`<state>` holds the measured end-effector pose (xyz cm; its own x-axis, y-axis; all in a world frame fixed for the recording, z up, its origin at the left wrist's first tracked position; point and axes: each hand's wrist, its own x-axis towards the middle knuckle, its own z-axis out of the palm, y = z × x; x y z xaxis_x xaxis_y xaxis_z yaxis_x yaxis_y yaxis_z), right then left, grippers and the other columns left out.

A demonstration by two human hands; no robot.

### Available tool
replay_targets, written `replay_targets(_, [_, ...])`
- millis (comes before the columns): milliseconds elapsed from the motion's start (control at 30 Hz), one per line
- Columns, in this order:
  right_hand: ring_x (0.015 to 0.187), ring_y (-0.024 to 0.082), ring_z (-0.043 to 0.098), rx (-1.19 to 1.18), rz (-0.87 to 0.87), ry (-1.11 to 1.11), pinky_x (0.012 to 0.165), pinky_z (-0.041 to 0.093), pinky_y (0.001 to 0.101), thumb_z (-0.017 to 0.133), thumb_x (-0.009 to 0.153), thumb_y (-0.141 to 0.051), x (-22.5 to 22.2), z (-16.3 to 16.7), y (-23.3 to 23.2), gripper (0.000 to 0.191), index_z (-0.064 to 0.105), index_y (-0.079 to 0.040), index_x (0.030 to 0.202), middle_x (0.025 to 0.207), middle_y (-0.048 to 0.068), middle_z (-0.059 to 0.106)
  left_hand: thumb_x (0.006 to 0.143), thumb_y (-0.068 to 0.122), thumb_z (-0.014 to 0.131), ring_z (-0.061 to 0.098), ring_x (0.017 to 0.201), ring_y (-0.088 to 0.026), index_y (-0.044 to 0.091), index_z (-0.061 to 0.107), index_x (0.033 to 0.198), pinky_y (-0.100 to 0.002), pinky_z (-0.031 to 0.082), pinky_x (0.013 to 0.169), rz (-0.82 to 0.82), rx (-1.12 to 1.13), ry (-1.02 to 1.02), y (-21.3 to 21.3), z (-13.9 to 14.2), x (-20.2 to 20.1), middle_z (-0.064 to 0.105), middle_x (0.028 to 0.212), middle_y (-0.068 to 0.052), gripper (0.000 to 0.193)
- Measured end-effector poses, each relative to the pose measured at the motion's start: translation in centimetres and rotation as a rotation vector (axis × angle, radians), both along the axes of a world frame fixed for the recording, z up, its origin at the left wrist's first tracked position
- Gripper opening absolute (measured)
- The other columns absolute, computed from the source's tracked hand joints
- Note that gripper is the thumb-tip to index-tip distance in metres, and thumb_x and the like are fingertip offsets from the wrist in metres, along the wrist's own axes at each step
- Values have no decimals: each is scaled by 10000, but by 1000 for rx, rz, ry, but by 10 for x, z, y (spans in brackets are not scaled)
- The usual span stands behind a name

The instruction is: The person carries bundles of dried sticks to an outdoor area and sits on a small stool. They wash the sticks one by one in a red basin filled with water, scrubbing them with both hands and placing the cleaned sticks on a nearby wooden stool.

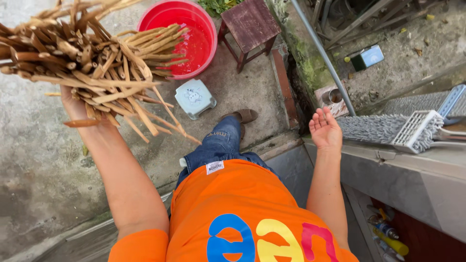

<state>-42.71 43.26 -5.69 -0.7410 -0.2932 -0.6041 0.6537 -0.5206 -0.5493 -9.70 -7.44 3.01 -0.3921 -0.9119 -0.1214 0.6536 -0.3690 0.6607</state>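
My left hand is raised at the left and grips a large bundle of thin, pale brown wooden sticks, which fan out over the concrete ground. My right hand hovers palm up with fingers apart, holding nothing, just above the edge of a grey ledge. Below me I see my orange shirt and one leg in blue jeans stepping forward in a brown shoe.
A red basin with water stands ahead, sticks overlapping its rim. A small pale plastic stool and a dark wooden stool sit near it. Grey mop heads lie on the ledge. A metal pole slants past a mossy wall.
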Motion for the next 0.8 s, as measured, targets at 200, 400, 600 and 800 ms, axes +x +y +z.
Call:
replay_targets(200, [1004, 199, 663, -24, -110, 11, 885, 551, 384, 658, 995, -213, 6, -5, 19, 314, 662, -127, 1297, 1166, 50, 704, 1011, 353, 574, 752, 1145, -336, -17, 626, 1302, -459, 627, 977, -138, 31, 138, -12, 9, -48, 711, 1273, -213, 474])
replay_targets(400, [997, 209, 663, -74, -137, 22, 872, 550, 391, 646, 1006, -203, -4, 9, 12, 292, 659, -120, 1286, 1155, 59, 697, 1043, 331, 587, 733, 1097, -320, -11, 637, 1323, -439, 657, 916, -241, 113, 204, -12, 14, -76, 707, 1269, -189, 445])
replay_targets(600, [954, 209, 669, -93, -307, 13, 850, 550, 391, 622, 1018, -204, -12, 3, 26, 252, 671, -113, 1248, 1119, 62, 707, 1031, 273, 559, 729, 1130, -329, -6, 609, 1323, -481, 681, 970, -283, 128, 153, -22, 11, -92, 702, 1268, -192, 407])
replay_targets(800, [940, 199, 668, -124, -447, 30, 831, 543, 395, 600, 1028, -186, -33, -5, 61, 212, 687, -124, 1210, 1114, 51, 707, 1117, 243, 524, 713, 987, -321, -37, 594, 1316, -454, 656, 862, -216, 126, 77, -24, 27, -109, 670, 1160, -205, 351])
